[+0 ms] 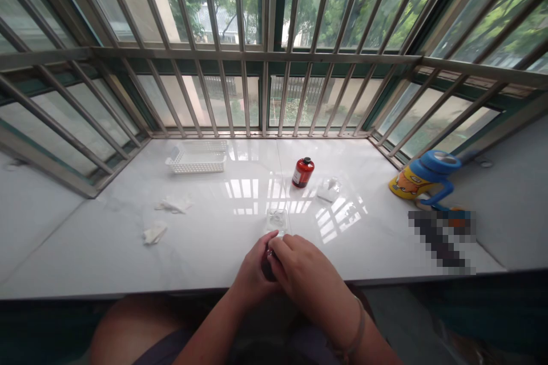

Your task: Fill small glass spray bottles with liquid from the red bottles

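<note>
My left hand is wrapped round a small dark red rounded object at the front edge of the white counter. Fingers cover most of it, so its exact kind cannot be made out. Over its top, the fingers of my right hand are closed in a pinch; what lies between the fingertips is hidden. Just beyond my fingers sits a small clear plastic container. Farther back stands a red bottle with a black top and a pale label. Beside that bottle lies a crumpled clear plastic piece.
A white perforated basket rests at the back left of the counter. Crumpled tissues lie left. On the right, a yellow and blue flask leans over beside a blurred dark item. Window bars bound the counter.
</note>
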The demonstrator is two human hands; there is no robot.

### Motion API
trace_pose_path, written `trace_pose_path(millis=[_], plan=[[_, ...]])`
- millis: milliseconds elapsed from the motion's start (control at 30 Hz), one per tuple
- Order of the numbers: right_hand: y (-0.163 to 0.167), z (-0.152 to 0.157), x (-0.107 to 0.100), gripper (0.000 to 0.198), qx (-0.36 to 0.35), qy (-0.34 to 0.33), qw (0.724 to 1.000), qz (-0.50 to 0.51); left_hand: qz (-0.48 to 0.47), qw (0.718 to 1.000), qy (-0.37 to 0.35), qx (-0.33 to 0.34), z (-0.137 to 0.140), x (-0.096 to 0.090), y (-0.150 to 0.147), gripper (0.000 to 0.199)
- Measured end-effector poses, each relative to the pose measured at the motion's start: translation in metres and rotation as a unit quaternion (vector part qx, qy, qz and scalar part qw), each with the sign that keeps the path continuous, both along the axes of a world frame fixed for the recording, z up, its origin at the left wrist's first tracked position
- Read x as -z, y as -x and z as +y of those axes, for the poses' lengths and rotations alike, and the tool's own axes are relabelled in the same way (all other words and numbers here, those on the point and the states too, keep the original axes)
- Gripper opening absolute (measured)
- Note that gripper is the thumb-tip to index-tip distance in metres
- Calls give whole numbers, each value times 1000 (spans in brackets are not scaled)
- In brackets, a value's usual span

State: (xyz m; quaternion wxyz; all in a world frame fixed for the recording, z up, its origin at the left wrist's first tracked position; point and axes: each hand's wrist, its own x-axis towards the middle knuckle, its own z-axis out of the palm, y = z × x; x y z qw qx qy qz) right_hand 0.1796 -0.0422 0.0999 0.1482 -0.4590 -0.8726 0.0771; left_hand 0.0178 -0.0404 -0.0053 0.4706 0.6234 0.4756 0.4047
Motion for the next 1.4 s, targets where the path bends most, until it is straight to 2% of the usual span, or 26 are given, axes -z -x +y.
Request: trace_pose_path(millis=[100,200,300,433,500,667,833,933,1033,1133,1200,1267,1400], plan=[[-16,7,-8,19,21,5,998,52,-9,1000,3,9,0,-2,0,94],[-39,22,3,30,71,-32,993,94,-15,1000,3,14,0,-3,1,90],[-69,45,38,23,131,-51,985,100,-21,1000,12,16,-2,-4,2,88],[-110,71,98,13,245,-10,966,77,-24,999,20,13,-3,-7,1,85],[-126,80,121,12,272,-7,959,77,-22,999,21,10,-3,-7,1,84],[-144,90,150,22,289,-26,952,93,-15,1000,20,9,-3,-4,1,82],[-129,80,154,29,260,-71,954,132,-3,1000,5,9,-3,-3,2,73],[-106,66,147,28,196,-72,959,193,-3,1000,-10,11,-2,-3,2,69],[-82,60,145,45,130,-15,957,259,-7,1000,-20,15,-1,-2,2,66],[-61,69,150,79,107,75,950,285,-13,999,-27,19,-1,-1,2,63],[-50,80,154,91,100,125,940,300,-15,999,-32,20,-1,-1,2,62],[-42,90,156,91,100,152,931,316,-13,999,-31,20,-1,-2,2,63],[-33,96,152,74,131,158,923,326,0,1000,-19,15,-2,-2,4,63]])
